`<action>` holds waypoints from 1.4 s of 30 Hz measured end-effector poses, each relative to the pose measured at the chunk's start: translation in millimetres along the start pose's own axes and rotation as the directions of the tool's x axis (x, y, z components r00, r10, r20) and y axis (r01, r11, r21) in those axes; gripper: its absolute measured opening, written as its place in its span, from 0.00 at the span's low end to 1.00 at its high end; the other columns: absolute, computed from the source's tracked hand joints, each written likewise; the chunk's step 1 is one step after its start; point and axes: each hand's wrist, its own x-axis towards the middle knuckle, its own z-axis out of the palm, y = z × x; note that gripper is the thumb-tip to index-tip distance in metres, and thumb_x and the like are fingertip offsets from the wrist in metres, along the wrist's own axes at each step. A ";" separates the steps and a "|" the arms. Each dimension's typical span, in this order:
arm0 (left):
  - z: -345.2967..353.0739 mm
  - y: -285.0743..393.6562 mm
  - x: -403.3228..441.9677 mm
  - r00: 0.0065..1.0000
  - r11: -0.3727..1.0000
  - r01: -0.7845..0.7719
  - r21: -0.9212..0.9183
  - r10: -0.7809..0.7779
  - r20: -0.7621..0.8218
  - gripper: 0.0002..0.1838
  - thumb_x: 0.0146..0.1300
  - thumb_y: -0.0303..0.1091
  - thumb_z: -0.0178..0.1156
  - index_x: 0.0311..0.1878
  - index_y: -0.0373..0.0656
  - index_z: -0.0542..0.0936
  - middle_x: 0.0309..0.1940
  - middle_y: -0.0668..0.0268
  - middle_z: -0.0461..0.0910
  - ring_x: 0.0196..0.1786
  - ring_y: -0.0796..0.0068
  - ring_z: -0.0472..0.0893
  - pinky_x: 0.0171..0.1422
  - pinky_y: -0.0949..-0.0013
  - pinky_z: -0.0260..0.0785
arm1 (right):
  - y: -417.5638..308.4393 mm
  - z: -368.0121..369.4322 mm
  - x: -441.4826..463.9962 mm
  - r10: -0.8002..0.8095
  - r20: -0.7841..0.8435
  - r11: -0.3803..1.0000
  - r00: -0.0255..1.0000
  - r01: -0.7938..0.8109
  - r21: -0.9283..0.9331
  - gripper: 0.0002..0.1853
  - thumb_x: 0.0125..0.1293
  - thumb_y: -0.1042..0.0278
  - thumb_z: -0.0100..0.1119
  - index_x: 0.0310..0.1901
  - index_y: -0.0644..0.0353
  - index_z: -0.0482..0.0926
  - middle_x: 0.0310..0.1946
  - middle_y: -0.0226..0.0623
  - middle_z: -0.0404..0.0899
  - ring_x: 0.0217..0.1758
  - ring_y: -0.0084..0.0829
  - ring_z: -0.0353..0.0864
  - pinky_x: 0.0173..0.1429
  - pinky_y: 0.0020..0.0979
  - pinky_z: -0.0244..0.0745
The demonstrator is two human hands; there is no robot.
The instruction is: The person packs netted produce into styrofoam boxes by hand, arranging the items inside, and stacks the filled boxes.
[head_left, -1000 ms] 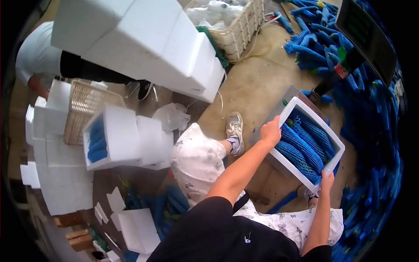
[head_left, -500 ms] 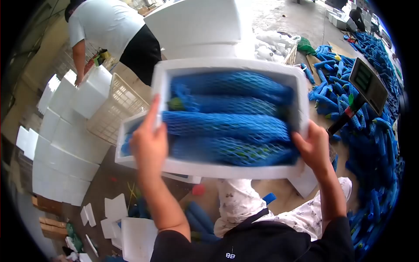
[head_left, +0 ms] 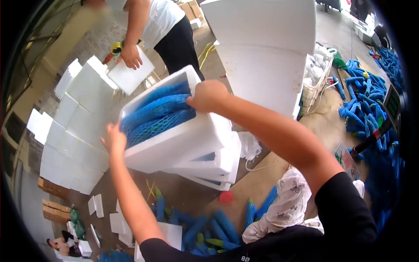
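Note:
A white foam box (head_left: 174, 146) sits tilted between my two hands, over other white foam boxes (head_left: 224, 163) stacked at an angle; I cannot tell whether it rests fully on them. Inside it lie long green vegetables in blue foam netting (head_left: 161, 109). My left hand (head_left: 115, 139) grips the near left end of the box. At the opposite end, my right hand (head_left: 208, 97) has its fingers curled over the rim, with the fingertips inside by the vegetables.
Ahead stands a person in a white shirt (head_left: 163, 22), one hand near a foam lid (head_left: 131, 70). White foam boxes (head_left: 70, 148) are stacked left. Netted vegetables (head_left: 209, 231) lie on the floor by my legs, with a larger heap (head_left: 366, 105) right, near a scale display (head_left: 391, 102).
My hands have carried the filled foam box from in front of me forward and left to the stacked boxes, turning it. The person in white has straightened up somewhat.

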 end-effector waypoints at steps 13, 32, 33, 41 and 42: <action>15.4 57.5 23.6 0.775 0.637 -0.509 -0.579 0.632 0.014 0.28 0.72 0.53 0.44 0.70 0.50 0.66 0.73 0.53 0.57 0.73 0.52 0.60 0.74 0.65 0.50 | 164.2 -230.4 -16.7 -0.086 -0.524 0.709 0.847 -0.318 -0.630 0.36 0.44 0.35 0.69 0.45 0.60 0.80 0.38 0.44 0.83 0.45 0.42 0.83 0.50 0.42 0.75; 46.4 380.2 -428.4 -0.376 -0.504 -0.861 0.071 0.535 -0.757 0.51 0.56 0.59 0.65 0.76 0.56 0.49 0.75 0.59 0.52 0.75 0.53 0.58 0.75 0.34 0.39 | 321.2 12.6 -567.6 0.139 -0.677 0.825 0.723 -0.463 -0.324 0.17 0.45 0.54 0.70 0.33 0.48 0.73 0.29 0.26 0.76 0.36 0.26 0.79 0.42 0.29 0.70; 15.8 421.5 -468.9 -0.352 -0.536 -0.841 -0.070 0.641 -0.682 0.41 0.55 0.53 0.67 0.69 0.51 0.61 0.70 0.58 0.62 0.68 0.54 0.66 0.68 0.39 0.52 | 338.8 11.7 -583.2 0.190 -0.660 0.828 0.727 -0.480 -0.291 0.17 0.45 0.54 0.69 0.33 0.48 0.73 0.29 0.26 0.75 0.36 0.26 0.78 0.42 0.30 0.69; 222.0 520.2 -618.6 -0.429 -0.457 -0.742 -0.491 0.886 -0.177 0.23 0.42 0.34 0.72 0.44 0.45 0.78 0.37 0.62 0.79 0.41 0.51 0.77 0.45 0.53 0.69 | 496.6 212.0 -641.2 0.487 -0.316 0.815 0.814 -0.554 -0.171 0.11 0.53 0.58 0.61 0.36 0.50 0.73 0.33 0.30 0.75 0.41 0.31 0.78 0.42 0.39 0.73; 241.3 515.8 -624.6 -0.503 -0.524 -0.715 -0.464 0.846 -0.180 0.22 0.42 0.36 0.71 0.44 0.46 0.78 0.38 0.62 0.79 0.42 0.52 0.77 0.45 0.54 0.69 | 505.7 233.8 -652.9 0.551 -0.115 0.827 0.826 -0.560 -0.058 0.12 0.54 0.58 0.62 0.38 0.51 0.74 0.36 0.32 0.76 0.44 0.33 0.79 0.43 0.42 0.75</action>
